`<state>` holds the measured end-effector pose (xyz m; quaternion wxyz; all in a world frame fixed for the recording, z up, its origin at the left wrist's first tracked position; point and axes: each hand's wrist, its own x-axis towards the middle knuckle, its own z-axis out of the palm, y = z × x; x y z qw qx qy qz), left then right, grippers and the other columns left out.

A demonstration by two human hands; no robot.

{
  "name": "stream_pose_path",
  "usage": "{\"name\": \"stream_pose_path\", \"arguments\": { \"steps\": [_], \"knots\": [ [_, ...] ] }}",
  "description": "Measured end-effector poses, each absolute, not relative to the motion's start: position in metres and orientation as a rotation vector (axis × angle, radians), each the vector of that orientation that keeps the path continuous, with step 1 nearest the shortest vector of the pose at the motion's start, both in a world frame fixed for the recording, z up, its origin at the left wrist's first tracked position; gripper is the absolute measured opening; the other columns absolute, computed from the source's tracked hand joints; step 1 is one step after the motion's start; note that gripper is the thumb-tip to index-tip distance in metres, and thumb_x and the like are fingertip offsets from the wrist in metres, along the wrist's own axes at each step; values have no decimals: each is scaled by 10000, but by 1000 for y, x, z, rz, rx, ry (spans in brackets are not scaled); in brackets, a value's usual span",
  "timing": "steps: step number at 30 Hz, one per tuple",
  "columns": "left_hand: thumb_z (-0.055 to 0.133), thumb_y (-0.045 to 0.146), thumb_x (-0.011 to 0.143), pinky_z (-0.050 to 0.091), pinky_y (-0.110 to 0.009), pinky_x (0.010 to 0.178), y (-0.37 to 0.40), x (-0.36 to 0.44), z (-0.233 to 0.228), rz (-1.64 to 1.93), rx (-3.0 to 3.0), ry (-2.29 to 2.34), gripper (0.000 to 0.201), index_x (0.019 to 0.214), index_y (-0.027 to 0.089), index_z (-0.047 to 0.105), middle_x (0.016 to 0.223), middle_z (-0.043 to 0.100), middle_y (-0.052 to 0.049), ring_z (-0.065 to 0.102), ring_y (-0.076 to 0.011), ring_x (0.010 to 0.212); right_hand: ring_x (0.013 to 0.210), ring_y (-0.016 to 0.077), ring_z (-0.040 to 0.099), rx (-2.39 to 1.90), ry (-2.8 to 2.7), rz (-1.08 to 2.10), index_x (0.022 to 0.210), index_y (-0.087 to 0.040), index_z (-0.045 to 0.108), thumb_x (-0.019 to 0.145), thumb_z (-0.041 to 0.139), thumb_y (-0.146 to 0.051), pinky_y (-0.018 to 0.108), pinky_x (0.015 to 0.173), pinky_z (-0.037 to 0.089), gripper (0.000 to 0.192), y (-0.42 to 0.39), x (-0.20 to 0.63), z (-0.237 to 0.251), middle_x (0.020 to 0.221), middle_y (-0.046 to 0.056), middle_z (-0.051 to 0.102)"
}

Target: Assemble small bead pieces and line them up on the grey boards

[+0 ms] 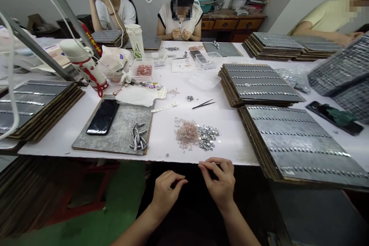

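Note:
Just below the table's front edge, my left hand (167,189) hovers with thumb and index fingertips brought together in a pinch. Whatever may be between them is too small to make out. My right hand (221,182) is raised beside the edge, its thumb and index fingertip also closed in a pinch, with any held piece indistinct. On the white table in front of them lies a pile of small pinkish clear rings (186,133). It touches a pile of small round silver metal pieces (208,137). Black tweezers (204,103) rest farther back.
At left, a grey board (115,138) bears a black phone (103,117) and several silver stacked-piece rolls (138,137). Stacks of boards with rows of metal pieces (305,138) stand at right. A white flask (83,65) is at back left. Co-workers (180,19) sit across the table.

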<state>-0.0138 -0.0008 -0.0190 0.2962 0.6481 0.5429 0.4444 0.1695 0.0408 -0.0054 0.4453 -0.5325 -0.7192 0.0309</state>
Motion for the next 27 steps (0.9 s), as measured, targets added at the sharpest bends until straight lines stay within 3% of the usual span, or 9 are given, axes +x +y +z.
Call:
{"name": "stream_pose_path", "arguments": {
  "steps": [5,8,14,27],
  "knots": [
    [576,50,859,483,-291,679,-3,-15,-22,1276,2021,1461,219,955,204,699,795,711,-40,626,-171,724,761,158,586,-1416,-1727,-65,851,-248,696,828,691,-239,349,773,379,25,60,183,-10,853,8,663],
    [593,19,837,480,-315,756,1,-16,-15,1366,2132,1524,270,990,218,691,834,693,-37,601,-176,790,782,160,590,-1443,-1748,-86,923,-249,696,868,632,-218,346,770,367,89,62,185,-11,898,14,673],
    [619,154,868,440,-380,854,20,-11,-6,1285,2213,1783,228,1073,220,694,965,644,-74,571,-212,896,952,212,545,-1478,-1791,-8,1094,-285,661,890,568,-236,385,844,349,230,49,168,-9,1030,44,633],
    [563,341,886,411,-410,802,28,-12,-8,903,2304,1997,529,1379,161,493,1065,522,-126,500,-246,874,1102,246,479,-1439,-1974,197,1278,-358,556,912,514,-384,420,902,297,370,36,136,-5,1240,45,556]
  ]
}}
